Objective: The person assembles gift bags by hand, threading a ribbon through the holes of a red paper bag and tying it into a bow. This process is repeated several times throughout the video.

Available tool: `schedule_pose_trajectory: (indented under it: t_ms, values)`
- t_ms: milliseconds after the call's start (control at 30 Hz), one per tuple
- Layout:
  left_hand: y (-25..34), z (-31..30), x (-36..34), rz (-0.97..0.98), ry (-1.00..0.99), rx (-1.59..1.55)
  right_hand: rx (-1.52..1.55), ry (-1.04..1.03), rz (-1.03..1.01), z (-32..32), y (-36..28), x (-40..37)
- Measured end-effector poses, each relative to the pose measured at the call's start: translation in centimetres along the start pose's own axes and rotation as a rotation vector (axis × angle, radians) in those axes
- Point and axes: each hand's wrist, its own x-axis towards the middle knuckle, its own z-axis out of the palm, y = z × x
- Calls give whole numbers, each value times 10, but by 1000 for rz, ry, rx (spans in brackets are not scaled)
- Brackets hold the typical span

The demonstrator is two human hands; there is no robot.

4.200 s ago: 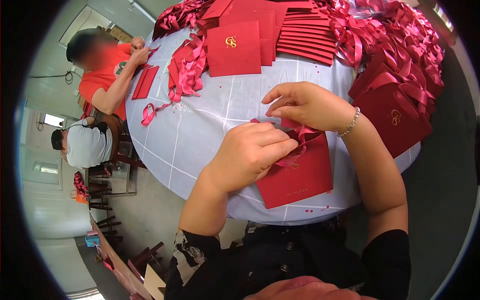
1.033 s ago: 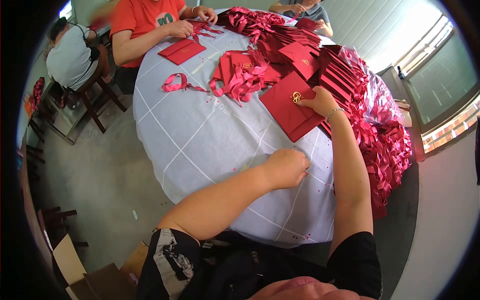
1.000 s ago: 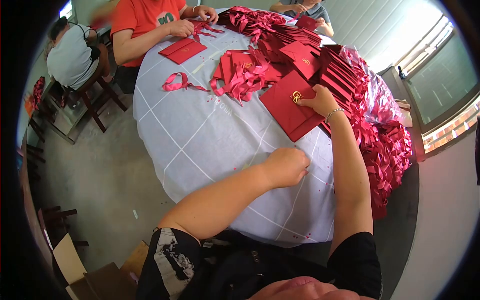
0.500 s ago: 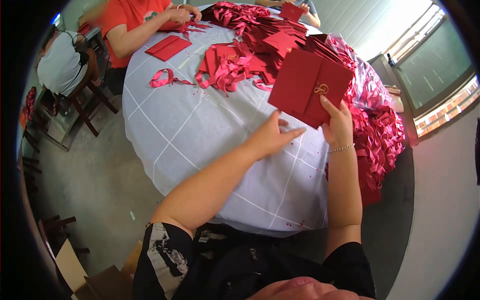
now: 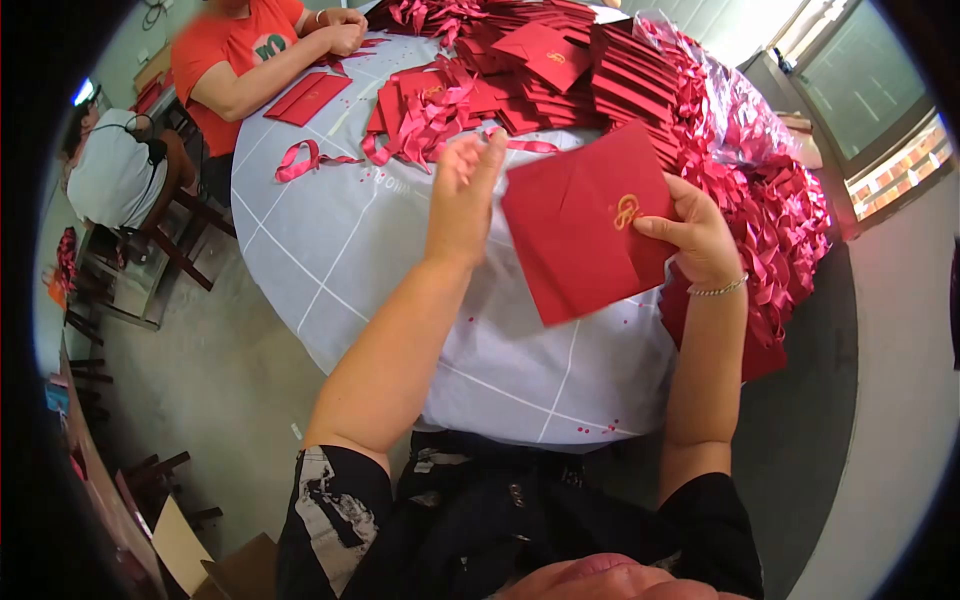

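Observation:
My right hand (image 5: 695,232) grips a red envelope (image 5: 580,225) with a gold emblem by its right edge and holds it above the grey tablecloth (image 5: 380,250). My left hand (image 5: 462,195) is raised just left of the envelope, fingers extended toward a pile of pink-red ribbons (image 5: 425,115); it holds nothing. Behind the envelope lie stacks of red envelopes (image 5: 570,70).
A heap of finished envelopes with ribbon bows (image 5: 770,200) runs along the table's right edge. A person in an orange shirt (image 5: 235,50) works at the far left with envelopes (image 5: 305,98). A loose ribbon (image 5: 300,160) lies on the cloth. Another seated person (image 5: 105,175) is at left.
My right hand lifted the red envelope off the stack and brought it toward me. My left hand left the cloth and rose toward the ribbon pile.

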Motion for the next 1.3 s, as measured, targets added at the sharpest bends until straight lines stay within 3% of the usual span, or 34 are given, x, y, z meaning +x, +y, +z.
schedule_pose_trajectory:
  t_ms: [133,167,233,300,433,867,900,1000,1033,1067,1133,1300]
  values:
    - [9,2,-3,60,-44,155,-627,-302,-84,0,-6,18]
    - [7,1,-4,99,-154,280,-700,-267,-120,4,-2,22]
    - [9,5,-8,260,-311,656,-806,-198,-169,14,9,31]
    - [11,8,-18,372,-464,804,-792,-184,-118,18,12,28]
    - [1,4,-18,661,-528,1076,-727,-151,-126,22,15,27]
    - [5,1,-13,484,-523,963,-944,-160,-350,37,28,24]
    - [4,2,-14,483,-529,961,-952,-112,-440,42,36,20]
    - [3,4,-17,436,-571,952,-958,25,-437,46,49,11]
    - [1,3,-18,416,-606,960,-965,71,-559,44,55,12]
    - [-1,2,-18,395,-642,968,-963,79,-558,41,58,11]
    - [-2,3,-20,453,-685,1032,-693,-29,-179,40,58,9]
    - [6,7,-23,468,-811,1043,-701,-101,-210,35,53,-1]
